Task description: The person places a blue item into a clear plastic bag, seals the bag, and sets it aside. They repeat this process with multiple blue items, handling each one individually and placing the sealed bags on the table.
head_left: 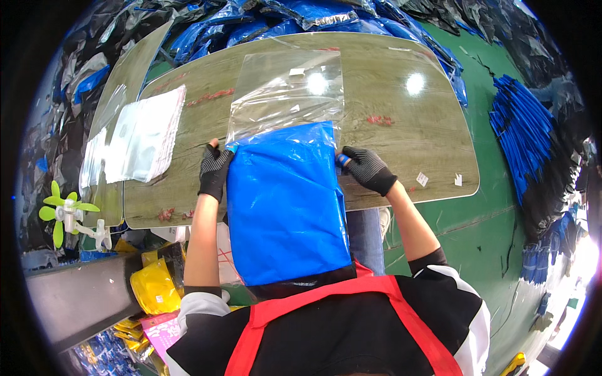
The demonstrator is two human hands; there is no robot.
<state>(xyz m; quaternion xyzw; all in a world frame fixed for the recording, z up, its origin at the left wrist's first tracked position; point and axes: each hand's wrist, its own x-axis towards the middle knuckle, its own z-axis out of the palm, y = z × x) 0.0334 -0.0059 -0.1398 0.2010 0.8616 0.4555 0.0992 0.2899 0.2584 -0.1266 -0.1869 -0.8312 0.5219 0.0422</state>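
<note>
A folded blue garment [285, 200] hangs from the table edge down to my lap, its top end inside the mouth of a clear plastic bag [288, 94] lying flat on the wooden table [401, 125]. My left hand [214, 169], in a black glove, grips the left corner where garment and bag mouth meet. My right hand [367, 168], also gloved, holds the right corner of the same edge. Both hands sit at the table's near edge.
A stack of clear bags [144, 135] lies on the table to the left. Piles of blue packed items [520, 131] and dark bags lie on the green floor to the right and behind the table. A small green fan [66, 213] and yellow bags [153, 285] stand at lower left.
</note>
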